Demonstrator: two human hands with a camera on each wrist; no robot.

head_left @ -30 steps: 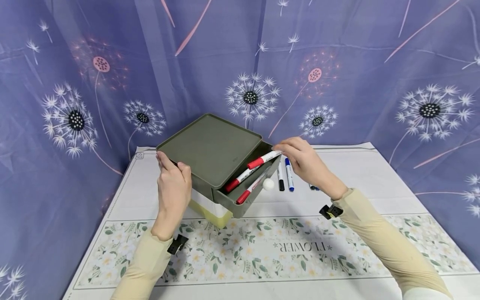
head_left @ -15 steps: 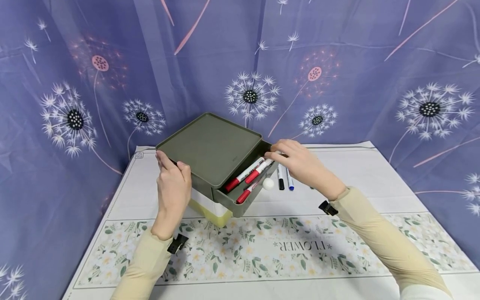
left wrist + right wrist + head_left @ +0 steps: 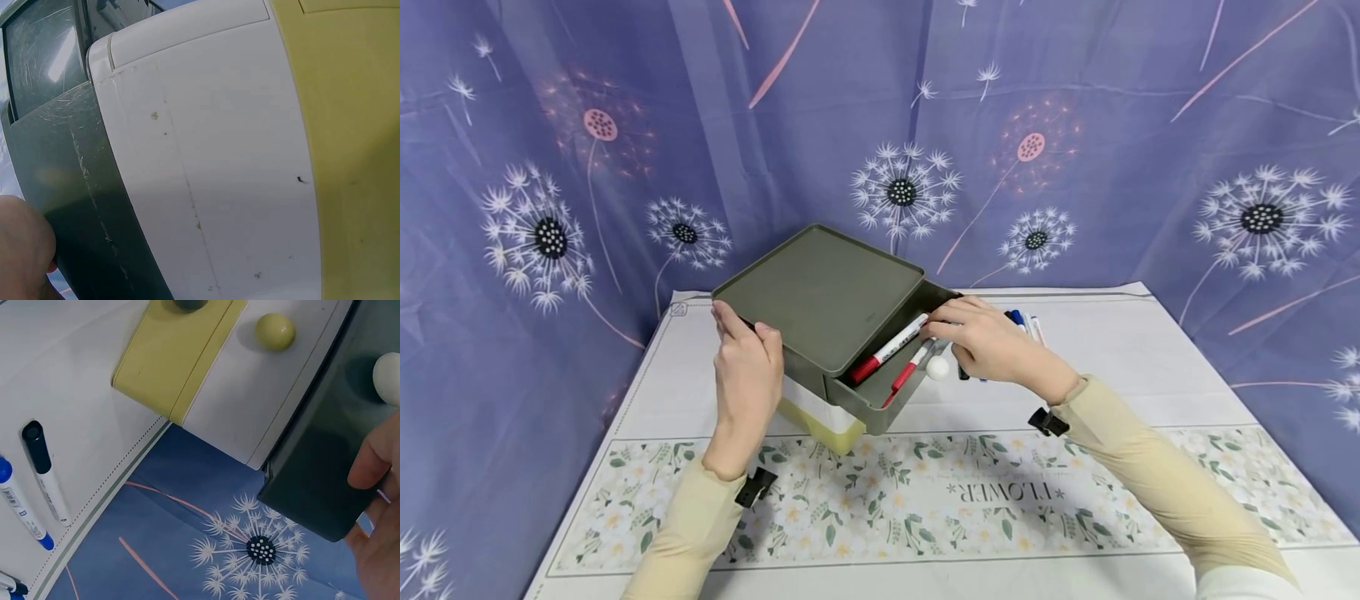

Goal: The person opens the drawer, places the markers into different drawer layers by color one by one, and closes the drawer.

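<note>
A drawer box stands on the table, with a dark green top tier, a white middle and a yellow bottom tier. Its green top drawer is pulled out. Inside lie red-capped markers, one red marker along the box side and another crossing the drawer. My left hand holds the box's left edge. My right hand straddles the drawer front, fingers inside by the marker ends, thumb on the outer face near the white knob. The hand hides part of the markers.
On the table right of the drawer lie a black marker, a blue marker and more markers farther right. A purple dandelion curtain hangs close behind. A floral printed strip runs across the tablecloth.
My right hand has lowered a red marker into the drawer and come down over the drawer front. That marker now lies across the drawer. The left hand has stayed in place.
</note>
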